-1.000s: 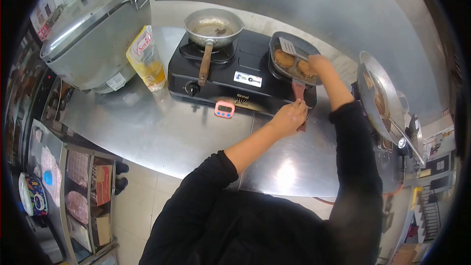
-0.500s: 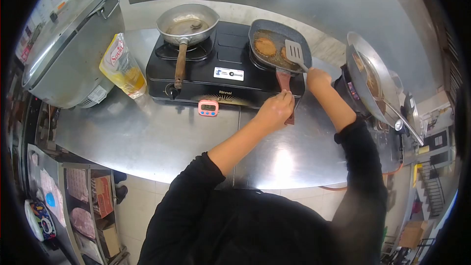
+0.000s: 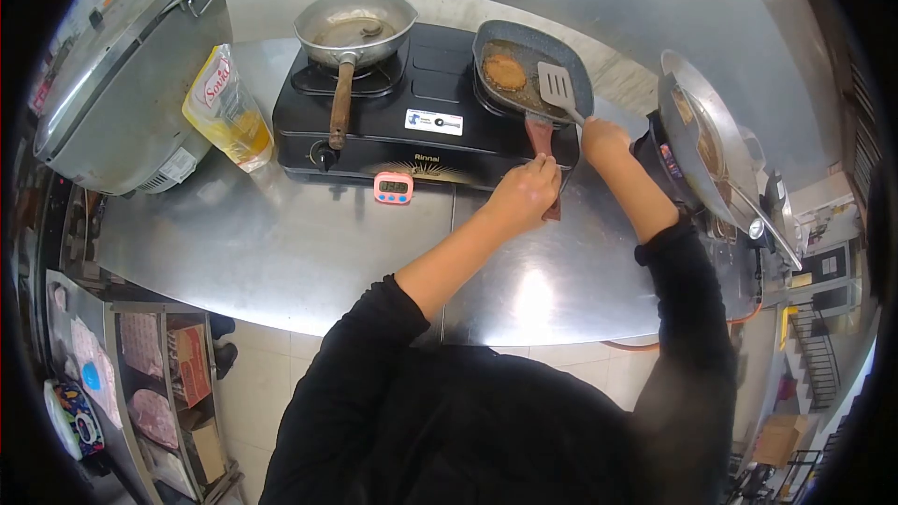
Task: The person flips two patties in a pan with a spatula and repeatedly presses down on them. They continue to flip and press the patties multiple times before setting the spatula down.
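Note:
My left hand (image 3: 522, 193) is closed around the reddish-brown handle (image 3: 539, 136) of a square grey frying pan (image 3: 582, 78) on the right burner. My right hand (image 3: 603, 142) grips a slotted spatula (image 3: 556, 84), its blade over the right half of the pan. A browned round patty (image 3: 505, 72) lies in oil in the pan's left half. Whatever is under the spatula blade is hidden.
A black two-burner gas stove (image 3: 374, 151) carries a saucepan (image 3: 323, 33) on its left burner. A pink timer (image 3: 394, 189) sits in front. An oil pouch (image 3: 224, 108) and a large metal pot (image 3: 140, 84) stand left. At right is a wide wok (image 3: 720, 93) with a ladle (image 3: 760, 210).
The spatula blade has moved slightly left within the pan, and the second patty seen beside it earlier is now out of sight. My left hand keeps its hold on the handle.

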The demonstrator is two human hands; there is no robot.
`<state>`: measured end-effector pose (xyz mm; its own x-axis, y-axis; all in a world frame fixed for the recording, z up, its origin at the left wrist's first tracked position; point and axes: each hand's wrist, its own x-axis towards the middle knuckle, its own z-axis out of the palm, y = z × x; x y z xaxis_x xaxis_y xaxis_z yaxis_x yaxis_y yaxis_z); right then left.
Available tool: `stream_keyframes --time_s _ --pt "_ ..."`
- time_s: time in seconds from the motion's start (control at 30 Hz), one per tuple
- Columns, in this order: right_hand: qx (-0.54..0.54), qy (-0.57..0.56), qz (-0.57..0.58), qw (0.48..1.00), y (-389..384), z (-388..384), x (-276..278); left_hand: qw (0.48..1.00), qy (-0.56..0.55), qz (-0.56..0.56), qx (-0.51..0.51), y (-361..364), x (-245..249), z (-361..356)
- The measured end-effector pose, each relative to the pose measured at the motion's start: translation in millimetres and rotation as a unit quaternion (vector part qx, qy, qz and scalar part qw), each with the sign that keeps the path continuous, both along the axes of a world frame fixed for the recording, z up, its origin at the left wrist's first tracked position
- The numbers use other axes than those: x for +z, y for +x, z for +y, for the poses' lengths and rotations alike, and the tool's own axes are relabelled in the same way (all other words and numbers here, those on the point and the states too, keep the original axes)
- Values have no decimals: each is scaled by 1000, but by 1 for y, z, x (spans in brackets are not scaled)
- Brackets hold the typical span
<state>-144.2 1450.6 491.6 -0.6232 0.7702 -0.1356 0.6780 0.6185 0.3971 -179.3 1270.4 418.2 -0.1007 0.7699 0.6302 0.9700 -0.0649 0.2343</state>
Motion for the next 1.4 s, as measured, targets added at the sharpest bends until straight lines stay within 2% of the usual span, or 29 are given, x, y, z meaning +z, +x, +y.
stream_keyframes --time_s 0.07,0.17,0.3,0.47,0.7,0.97,1.07,1.17,1.4 --pt "-16 -3 5 1000 -5 2 2 1000 -3 0 -4 -1 3 0" --pt "53 32 -35 997 2 16 20 1000 1 2 -7 -3 8 0" --pt "27 23 -15 999 2 15 27 1000 14 5 -1 -1 6 0" --pt "-12 -11 -28 999 -5 7 6 1000 20 17 2 -2 3 0" --pt "39 3 -43 998 -13 21 42 999 4 32 10 -2 5 0" --pt "-15 -8 -6 1000 -21 1 5 1000 15 6 6 0 3 -1" --pt "35 -7 -10 999 -24 12 16 1000 3 12 6 -1 5 -2" --pt "69 -5 -80 994 -24 32 41 1000 -1 22 10 -1 5 -1" --pt "16 -13 -3 1000 -11 21 7 999 48 13 -2 -2 3 0"
